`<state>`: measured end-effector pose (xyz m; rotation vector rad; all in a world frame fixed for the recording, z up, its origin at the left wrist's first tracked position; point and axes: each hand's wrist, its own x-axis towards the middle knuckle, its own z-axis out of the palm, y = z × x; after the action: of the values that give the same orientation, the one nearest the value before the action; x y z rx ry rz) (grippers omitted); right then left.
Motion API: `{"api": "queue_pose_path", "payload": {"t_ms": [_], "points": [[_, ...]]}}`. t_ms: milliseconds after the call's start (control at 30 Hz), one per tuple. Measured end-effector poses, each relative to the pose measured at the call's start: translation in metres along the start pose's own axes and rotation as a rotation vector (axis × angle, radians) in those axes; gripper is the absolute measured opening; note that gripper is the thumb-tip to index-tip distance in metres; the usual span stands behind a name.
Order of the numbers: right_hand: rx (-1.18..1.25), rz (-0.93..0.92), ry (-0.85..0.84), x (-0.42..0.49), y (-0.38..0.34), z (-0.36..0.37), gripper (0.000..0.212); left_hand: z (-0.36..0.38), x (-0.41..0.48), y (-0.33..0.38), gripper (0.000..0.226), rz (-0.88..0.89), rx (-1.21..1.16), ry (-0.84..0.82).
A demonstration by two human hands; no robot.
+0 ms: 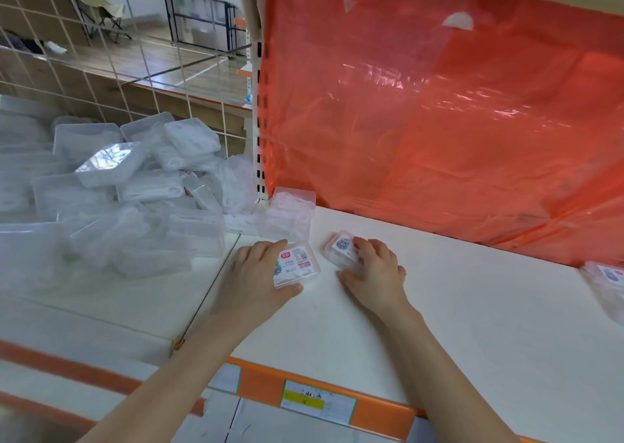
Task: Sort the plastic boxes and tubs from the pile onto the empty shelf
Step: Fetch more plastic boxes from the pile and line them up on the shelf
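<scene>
Pile (135, 199): clear plastic boxes lie heaped on the neighbouring shelf at the left, tilted and overlapping; this is the stock waiting to be sorted
Wire grid (111, 71): it stands behind the heap and probably stops the boxes from falling off the back
Corner box (290, 216): a clear box stands at the back left corner of the shelf, touching the upright, I think as the start of a row
Left hand (260, 274): fingers over the far side and thumb at the near edge, clamped on the labelled box (297, 263), which lies flat on the board with its label up, probably so it can be read
Right hand (374, 267): fingers curled over the small box (341, 250), thumb at its near side, gripping it; this box is a little tilted, just beside the labelled one but not touching it
Shelf (472, 307): the white board is the target; both held boxes are at its left part, near the front
Orange sheet (439, 122): thin plastic hangs over the back wall
Edge box (604, 280): one more labelled box, far right, partly out of view, well apart from the hands
Count: the heap has too many to count; four boxes on the target board, though the corner one may be two stacked; two hands, one box in each
</scene>
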<state>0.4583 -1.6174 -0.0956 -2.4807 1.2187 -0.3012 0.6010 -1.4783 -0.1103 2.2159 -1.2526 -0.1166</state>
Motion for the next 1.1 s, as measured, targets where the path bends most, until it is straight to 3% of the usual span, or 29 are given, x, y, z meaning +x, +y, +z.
{"api": "queue_pose_path", "payload": {"t_ms": [267, 467, 600, 767, 1100], "points": [[0.082, 0.048, 0.076, -0.013, -0.003, 0.000, 0.055, -0.002, -0.003, -0.003, 0.077, -0.015, -0.088, -0.046], [0.173, 0.126, 0.193, -0.057, -0.003, -0.014, 0.056, -0.001, -0.008, -0.008, 0.053, 0.025, -0.139, -0.043], [0.181, 0.221, 0.225, -0.098, 0.004, -0.025, 0.056, -0.002, -0.006, -0.009, 0.049, 0.039, -0.170, -0.066], [0.205, 0.320, 0.290, -0.144, 0.010, -0.039, 0.066, -0.005, -0.009, -0.005, 0.049, 0.146, -0.204, -0.178], [0.204, 0.331, 0.391, -0.185, 0.059, -0.059, 0.052, -0.005, -0.017, 0.025, 0.043, 0.378, -0.101, -0.331]]}}
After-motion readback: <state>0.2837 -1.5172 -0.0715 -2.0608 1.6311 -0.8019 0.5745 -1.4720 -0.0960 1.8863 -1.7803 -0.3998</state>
